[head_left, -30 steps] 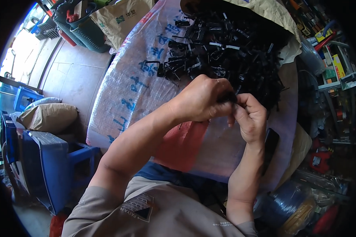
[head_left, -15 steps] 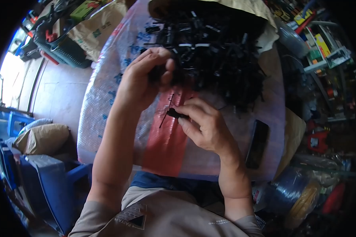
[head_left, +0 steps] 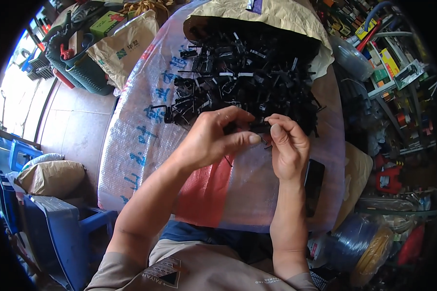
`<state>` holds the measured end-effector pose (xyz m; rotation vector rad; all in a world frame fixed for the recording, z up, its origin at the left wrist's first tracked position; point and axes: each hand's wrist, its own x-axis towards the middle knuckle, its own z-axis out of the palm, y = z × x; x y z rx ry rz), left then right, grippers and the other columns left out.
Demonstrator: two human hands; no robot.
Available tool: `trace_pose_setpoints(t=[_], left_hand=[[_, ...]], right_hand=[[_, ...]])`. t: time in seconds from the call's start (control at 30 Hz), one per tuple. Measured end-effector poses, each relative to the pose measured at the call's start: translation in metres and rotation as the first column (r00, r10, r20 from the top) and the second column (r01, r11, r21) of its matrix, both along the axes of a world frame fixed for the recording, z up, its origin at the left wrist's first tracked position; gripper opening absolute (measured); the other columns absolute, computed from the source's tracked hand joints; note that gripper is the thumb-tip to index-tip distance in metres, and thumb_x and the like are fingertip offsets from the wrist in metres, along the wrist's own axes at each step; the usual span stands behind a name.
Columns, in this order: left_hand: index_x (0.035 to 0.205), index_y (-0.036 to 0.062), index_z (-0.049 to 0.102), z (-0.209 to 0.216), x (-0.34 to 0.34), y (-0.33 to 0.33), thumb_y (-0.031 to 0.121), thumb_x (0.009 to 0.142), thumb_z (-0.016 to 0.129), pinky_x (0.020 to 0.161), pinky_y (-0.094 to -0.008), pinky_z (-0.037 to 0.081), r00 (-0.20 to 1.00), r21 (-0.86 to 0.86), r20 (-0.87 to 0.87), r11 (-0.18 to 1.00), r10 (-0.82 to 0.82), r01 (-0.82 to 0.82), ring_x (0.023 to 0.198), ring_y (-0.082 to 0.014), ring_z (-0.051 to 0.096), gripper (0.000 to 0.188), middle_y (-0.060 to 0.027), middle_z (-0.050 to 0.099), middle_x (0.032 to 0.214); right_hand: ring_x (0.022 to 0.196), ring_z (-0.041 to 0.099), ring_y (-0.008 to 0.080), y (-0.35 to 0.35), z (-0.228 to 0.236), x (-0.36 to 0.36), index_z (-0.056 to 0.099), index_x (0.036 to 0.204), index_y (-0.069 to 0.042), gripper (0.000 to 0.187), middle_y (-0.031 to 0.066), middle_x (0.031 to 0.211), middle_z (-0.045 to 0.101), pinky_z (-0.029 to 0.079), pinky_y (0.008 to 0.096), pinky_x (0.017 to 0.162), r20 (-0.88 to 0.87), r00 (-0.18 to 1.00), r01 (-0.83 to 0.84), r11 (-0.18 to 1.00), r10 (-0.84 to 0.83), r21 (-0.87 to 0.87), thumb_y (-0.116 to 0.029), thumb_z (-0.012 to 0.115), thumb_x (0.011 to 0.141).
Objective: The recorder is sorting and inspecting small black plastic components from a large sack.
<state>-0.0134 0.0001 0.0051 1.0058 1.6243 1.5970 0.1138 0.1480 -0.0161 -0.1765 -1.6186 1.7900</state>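
Note:
My left hand (head_left: 213, 138) and my right hand (head_left: 289, 145) meet at the near edge of a heap of black plastic parts (head_left: 228, 89). Between their fingertips is a small black plastic part (head_left: 260, 127), pinched from both sides and partly hidden by the fingers. The left thumb and forefinger close on its left end, while the right fingers curl about its right end. A thin dark strand (head_left: 229, 161) hangs below the left hand. The heap spills from a paper sack (head_left: 306, 29) onto a translucent woven sheet (head_left: 136, 126) with a red band (head_left: 201, 199).
A dark phone (head_left: 314, 186) lies beside my right forearm. At the left are a blue plastic stool (head_left: 58, 213), a tan sack (head_left: 53, 174) and a teal basket (head_left: 85, 72). Crowded shelves (head_left: 393, 72) and a clear wrapped roll (head_left: 354, 242) stand at the right.
My left hand has come down and right, away from over the heap, to meet the right hand. The right hand has moved right and slightly up, its fingers now turned upward.

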Motion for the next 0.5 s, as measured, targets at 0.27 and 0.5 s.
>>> trace_pose_setpoints(t=[0.27,0.5], left_hand=[[0.114,-0.0017,0.055,-0.011,0.014,0.010,0.005,0.089,0.063,0.075,-0.0316,0.053,0.945,0.253,-0.297,0.966,0.137,-0.060,0.087,-0.0237,0.069,0.026,-0.0159,0.067,0.093],[0.095,-0.0013,0.060,-0.022,0.020,0.017,0.002,0.087,0.063,0.066,-0.0318,0.052,0.924,0.276,-0.324,0.955,0.200,-0.110,0.074,-0.0223,0.066,0.009,-0.0140,0.065,0.082]], right_hand=[[0.084,0.059,0.0109,-0.002,0.000,0.000,0.066,0.106,0.003,0.015,0.0083,0.113,0.061,0.049,0.0226,0.073,0.049,0.995,-0.085,0.996,0.085,-0.020,-0.002,0.059,0.093],[0.078,0.057,0.0095,0.000,-0.009,-0.001,0.063,0.106,0.002,0.017,0.0065,0.108,0.059,0.048,0.0226,0.070,0.085,0.993,-0.084,0.994,0.078,0.075,0.002,0.057,0.090]])
